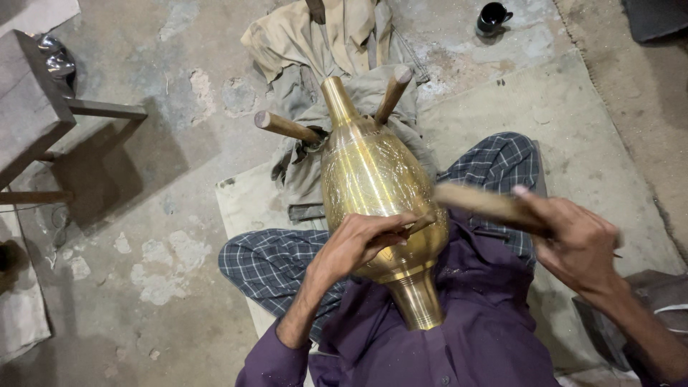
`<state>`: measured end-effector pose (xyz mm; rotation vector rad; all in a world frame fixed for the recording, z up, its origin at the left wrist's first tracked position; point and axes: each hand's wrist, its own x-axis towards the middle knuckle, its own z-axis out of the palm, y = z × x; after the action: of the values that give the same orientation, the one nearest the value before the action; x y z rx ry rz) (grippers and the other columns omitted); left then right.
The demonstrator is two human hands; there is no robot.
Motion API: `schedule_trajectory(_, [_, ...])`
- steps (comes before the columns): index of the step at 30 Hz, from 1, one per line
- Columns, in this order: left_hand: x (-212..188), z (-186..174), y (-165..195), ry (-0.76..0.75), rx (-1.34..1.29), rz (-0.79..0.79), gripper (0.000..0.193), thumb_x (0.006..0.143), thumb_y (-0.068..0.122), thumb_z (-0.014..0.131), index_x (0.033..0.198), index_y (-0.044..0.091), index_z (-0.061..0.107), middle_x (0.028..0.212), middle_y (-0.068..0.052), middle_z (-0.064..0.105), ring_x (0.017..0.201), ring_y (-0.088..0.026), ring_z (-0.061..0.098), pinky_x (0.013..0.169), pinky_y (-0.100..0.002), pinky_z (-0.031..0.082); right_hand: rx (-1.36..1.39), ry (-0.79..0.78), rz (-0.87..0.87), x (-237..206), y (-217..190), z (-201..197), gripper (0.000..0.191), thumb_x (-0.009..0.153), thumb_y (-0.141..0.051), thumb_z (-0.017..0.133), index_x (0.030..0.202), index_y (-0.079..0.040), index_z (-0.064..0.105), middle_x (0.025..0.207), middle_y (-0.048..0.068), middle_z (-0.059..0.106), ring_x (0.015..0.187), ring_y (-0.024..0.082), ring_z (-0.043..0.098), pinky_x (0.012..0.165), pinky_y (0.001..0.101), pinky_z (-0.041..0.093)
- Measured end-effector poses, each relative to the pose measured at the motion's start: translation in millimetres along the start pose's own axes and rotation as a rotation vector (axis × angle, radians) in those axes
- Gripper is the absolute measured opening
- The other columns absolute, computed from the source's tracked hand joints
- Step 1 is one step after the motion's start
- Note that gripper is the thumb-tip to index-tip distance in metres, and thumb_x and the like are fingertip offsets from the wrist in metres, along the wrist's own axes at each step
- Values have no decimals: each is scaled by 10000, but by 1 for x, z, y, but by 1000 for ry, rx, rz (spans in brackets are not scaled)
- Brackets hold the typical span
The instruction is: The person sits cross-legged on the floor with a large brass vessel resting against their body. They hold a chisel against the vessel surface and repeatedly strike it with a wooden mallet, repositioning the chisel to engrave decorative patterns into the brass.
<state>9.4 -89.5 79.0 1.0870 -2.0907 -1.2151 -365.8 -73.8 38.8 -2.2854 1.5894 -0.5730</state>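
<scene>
The brass vase (376, 193) lies across the person's lap, long axis running away from them. The left hand (358, 244) pinches a chisel (418, 226) against its belly; the right hand (573, 240), just right of the vase, grips a wooden mallet (480, 204) crosswise.

We see a brass vase (378, 188) lying across the lap, its neck pointing away between two wooden pegs (287, 127). The left hand (356, 241) presses a thin chisel (418, 226) against the vase's engraved belly. The right hand (577, 241) grips a blurred wooden mallet (481, 203) just beside the chisel. A black cup (492, 18) stands well apart on the concrete floor (158, 136).
</scene>
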Motion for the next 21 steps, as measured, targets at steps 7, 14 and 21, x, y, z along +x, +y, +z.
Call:
schedule_trajectory(7, [0, 6, -5, -33, 24, -67, 471, 925, 84, 700, 1388, 142, 636, 1092, -80, 793, 936, -232, 797, 855, -381, 646, -100, -98, 55, 2, 0, -3, 690, 870, -94, 707, 1490, -329, 514, 985, 31, 747, 640, 122, 646, 607, 299, 576])
schedule_trajectory(14, [-10, 15, -20, -30, 10, -73, 419, 941, 65, 690, 1345, 174, 670, 1126, -56, 794, 960, -209, 803, 887, -359, 659, -217, -1, -137, -5, 6, 4, 619, 877, -119, 753, 1438, -299, 565, 860, 17, 725, 625, 160, 623, 621, 336, 567])
schedule_trajectory(21, [-17, 18, -23, 12, -20, 11, 480, 912, 36, 672, 1374, 162, 652, 1203, -66, 774, 1023, -222, 791, 947, -371, 654, -50, 7, -160, -10, 16, 8, 569, 837, -101, 755, 1379, -180, 600, 938, 92, 743, 678, 196, 677, 597, 357, 582])
